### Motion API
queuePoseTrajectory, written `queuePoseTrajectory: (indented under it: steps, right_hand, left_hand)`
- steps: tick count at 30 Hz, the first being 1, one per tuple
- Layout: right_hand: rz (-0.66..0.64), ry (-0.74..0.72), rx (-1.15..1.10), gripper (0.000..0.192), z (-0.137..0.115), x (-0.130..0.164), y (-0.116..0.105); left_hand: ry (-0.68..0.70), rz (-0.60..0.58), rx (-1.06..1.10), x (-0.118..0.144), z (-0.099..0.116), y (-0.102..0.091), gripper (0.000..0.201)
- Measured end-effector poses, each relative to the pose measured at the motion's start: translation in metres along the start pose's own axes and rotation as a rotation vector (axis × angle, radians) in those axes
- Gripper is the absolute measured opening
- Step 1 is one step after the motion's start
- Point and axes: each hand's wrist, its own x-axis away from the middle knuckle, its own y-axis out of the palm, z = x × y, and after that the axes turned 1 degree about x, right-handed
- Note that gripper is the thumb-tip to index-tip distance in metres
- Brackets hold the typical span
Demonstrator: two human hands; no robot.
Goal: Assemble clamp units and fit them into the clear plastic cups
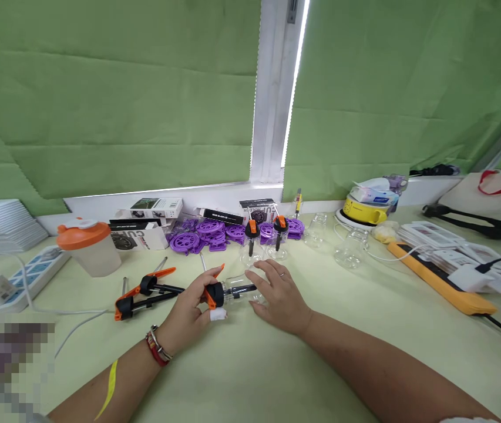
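Nearest the camera, two bare forearms reaching up from 6 o'clock over a pale green table [250, 376]. Left hand [188, 314], wrist ringed with red and metal bracelets, fingers closed around an orange-and-black clamp [213, 292] at the centre of the table; fingertip wrapped in white tape. Clamp's black jaw set on the neck end of a small clear glass jar [242, 289], lying on its side just right of the clamp. Right hand [279, 294], ring on one finger, fingers spread and curved over the jar's far end, touching it; how firmly it grips, impossible to tell.

At 9 o'clock from the hands, two more orange-and-black clamps [144, 294] lying loose, well within reach. At 10 o'clock, a frosted shaker cup with orange lid [87, 247], upright. Further left, a white power strip [25, 276] with a plugged cable. At 12 o'clock, two upright glass jars with clamps standing in them [264, 244], just before a heap of purple plastic wheels [215, 234] and several product boxes [144, 223] along the window sill. At 1 o'clock, two empty clear jars [349, 247], apart from each other. At 2 o'clock, a yellow round container [365, 208] and a long orange strip [441, 279].
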Motion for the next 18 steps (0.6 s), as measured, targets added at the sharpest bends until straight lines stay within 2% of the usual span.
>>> queuePoseTrajectory:
  steps: [9,12,15,18]
  right_hand:
    - [0.055,-0.003,0.002,0.053,0.0,0.002,0.002]
    - [0.084,-0.024,0.015,0.05,-0.001,0.001,0.001]
    - [0.125,-0.058,0.026,0.047,-0.002,0.001,0.0]
    - [0.162,-0.081,0.043,0.043,-0.002,0.001,0.0]
  left_hand:
    - [-0.109,0.111,0.015,0.0,0.012,0.001,0.048]
    - [-0.203,0.151,0.078,0.0,0.018,0.002,0.049]
    - [-0.382,0.211,0.215,-0.001,0.018,0.006,0.055]
    - [-0.517,0.262,0.501,-0.004,0.016,0.008,0.053]
